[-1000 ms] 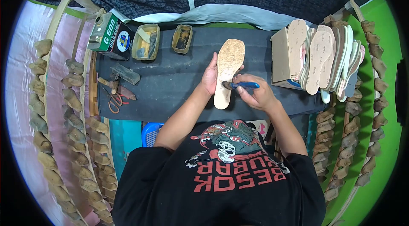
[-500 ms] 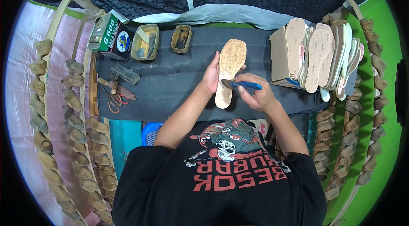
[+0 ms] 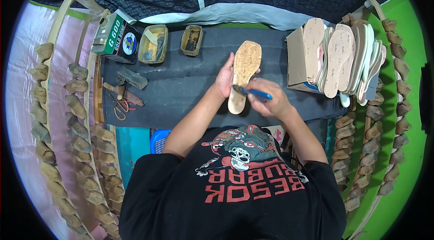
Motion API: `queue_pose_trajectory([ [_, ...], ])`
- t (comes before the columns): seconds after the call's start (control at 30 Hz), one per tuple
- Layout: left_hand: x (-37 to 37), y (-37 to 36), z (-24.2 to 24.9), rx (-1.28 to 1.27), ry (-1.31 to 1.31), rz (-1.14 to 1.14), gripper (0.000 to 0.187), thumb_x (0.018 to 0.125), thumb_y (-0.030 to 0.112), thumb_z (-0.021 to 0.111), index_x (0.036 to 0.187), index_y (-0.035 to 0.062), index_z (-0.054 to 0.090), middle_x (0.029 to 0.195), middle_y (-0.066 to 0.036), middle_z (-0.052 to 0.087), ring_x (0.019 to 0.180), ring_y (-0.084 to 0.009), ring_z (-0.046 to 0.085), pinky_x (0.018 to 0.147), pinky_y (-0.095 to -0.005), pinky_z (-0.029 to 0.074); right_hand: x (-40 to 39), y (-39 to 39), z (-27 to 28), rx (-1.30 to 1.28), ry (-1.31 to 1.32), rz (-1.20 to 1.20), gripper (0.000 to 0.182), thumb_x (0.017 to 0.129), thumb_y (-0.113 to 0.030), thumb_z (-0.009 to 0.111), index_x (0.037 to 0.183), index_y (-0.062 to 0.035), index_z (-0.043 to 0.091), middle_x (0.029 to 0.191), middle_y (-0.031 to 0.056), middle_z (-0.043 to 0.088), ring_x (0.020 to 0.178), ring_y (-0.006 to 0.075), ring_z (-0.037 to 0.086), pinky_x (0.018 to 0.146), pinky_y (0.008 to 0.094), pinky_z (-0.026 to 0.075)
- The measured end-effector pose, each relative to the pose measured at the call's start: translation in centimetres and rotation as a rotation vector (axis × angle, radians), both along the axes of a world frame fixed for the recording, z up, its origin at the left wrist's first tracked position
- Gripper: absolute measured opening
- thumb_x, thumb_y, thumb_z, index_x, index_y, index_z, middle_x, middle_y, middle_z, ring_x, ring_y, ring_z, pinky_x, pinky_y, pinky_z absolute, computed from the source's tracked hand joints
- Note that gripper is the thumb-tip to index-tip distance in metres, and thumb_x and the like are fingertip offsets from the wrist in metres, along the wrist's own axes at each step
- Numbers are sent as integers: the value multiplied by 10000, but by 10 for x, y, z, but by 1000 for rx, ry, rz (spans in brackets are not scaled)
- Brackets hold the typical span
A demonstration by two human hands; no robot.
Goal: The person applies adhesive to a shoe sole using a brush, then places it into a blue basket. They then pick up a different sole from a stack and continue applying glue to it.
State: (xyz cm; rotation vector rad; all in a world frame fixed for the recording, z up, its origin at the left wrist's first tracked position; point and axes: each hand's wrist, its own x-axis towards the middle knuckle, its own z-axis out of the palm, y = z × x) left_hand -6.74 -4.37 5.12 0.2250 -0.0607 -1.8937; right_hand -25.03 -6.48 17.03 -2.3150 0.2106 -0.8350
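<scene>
From where I'm standing: back l. of the table, a green, white & black metal can (image 3: 115, 41) marked G 600 GOLD BOND; next to it a yellowish rect. tub (image 3: 153, 61) w/ a pale strip & greyish stuff in it, then a smaller yellowish tub (image 3: 190, 52), dark residue inside. On the r., an open brown cardboard box (image 3: 296, 66) packed w/ upright sole-shaped pcs (image 3: 339, 59) in beige, brown & white, some w/ handwriting. L. hand (image 3: 224, 80), palm up, grips the tan, speckled, sole-shaped board (image 3: 246, 63) by its edge, thumb on the near side, fingers curled behind, tips just showing at the far edge. Board's in front of the chest, over the table, wide end away from the body. R. hand (image 3: 272, 99), knuckles up & a bit blurred, pinches a blue-handled brush (image 3: 259, 94) btwn thumb & fingers, dark bristles on the board's narrower part. Table's covered in a matte black sheet (image 3: 190, 79), lightly creased; a rough grey block (image 3: 132, 78) & orange-ringed scissors (image 3: 121, 109) lie l. of the hands.
</scene>
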Motion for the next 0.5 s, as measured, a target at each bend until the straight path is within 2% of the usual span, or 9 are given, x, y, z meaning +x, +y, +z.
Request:
queue_pose_trajectory([
  [0.07, -4, 1, 2, 24, 5, -9, 757, 1038, 681, 347, 1463, 84, 537, 1276, -233, 680, 1129, -357, 699, 1003, -507, 555, 1, -5, -3, -19, -13, -41, 258, 799, -41, 738, 1035, -8, 639, 899, 149, 701, 789, 349, 698, 738, 427, 560],
  [0.17, -2, 0, -5, -20, 67, -48, 729, 1049, 649, 362, 1502, 94, 499, 1355, -224, 639, 1202, -392, 655, 1028, -536, 536, 3, 0, -2, -24, 5, -11, 248, 802, -46, 738, 1027, -10, 639, 893, 145, 700, 791, 343, 696, 742, 431, 555],
  [0.37, 1, -2, -6, -60, 80, -50, 734, 1042, 664, 366, 1464, 89, 540, 1324, -175, 670, 1164, -345, 677, 1000, -507, 555, 0, 16, -1, 27, 31, 129, 256, 779, -41, 723, 1021, -13, 644, 892, 143, 695, 799, 337, 695, 746, 426, 551],
  [0.4, 0, -2, -6, -66, 60, -51, 740, 1040, 671, 364, 1452, 85, 550, 1313, -162, 677, 1147, -329, 685, 988, -497, 562, 0, 13, -3, 15, 2, 90, 256, 785, -35, 723, 1027, -11, 643, 899, 144, 697, 800, 339, 695, 749, 422, 552],
  [0.5, -1, 0, -6, -8, 33, -34, 719, 1056, 635, 358, 1485, 81, 519, 1343, -239, 644, 1209, -386, 650, 1032, -547, 532, 2, 0, -8, 63, -37, -74, 235, 828, -9, 722, 1045, -2, 634, 924, 152, 704, 810, 354, 697, 739, 420, 557],
])
